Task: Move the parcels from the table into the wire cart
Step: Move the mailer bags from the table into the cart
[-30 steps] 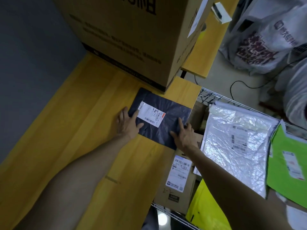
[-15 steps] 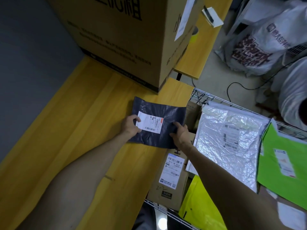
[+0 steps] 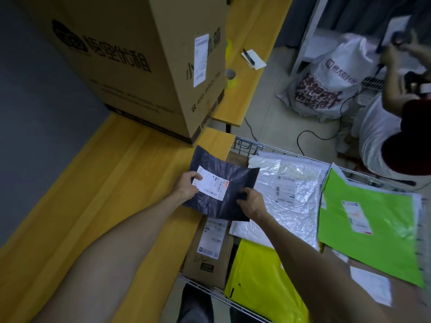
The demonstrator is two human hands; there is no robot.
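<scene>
Dark parcel [image 3: 235, 180] between both hands' fingers [image 3: 195, 176]

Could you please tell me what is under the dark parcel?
Below the dark parcel show the table edge, a cardboard box and a white mailer in the wire cart; what it covers is hidden.

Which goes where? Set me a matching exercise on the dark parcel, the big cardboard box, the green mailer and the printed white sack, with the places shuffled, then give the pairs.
1 dark parcel
2 cardboard box
3 green mailer
4 printed white sack

A on the floor
B in the wire cart
C held by the left hand and right hand
D standing on the table

Pairs: 1-C, 2-D, 3-B, 4-A.
</scene>
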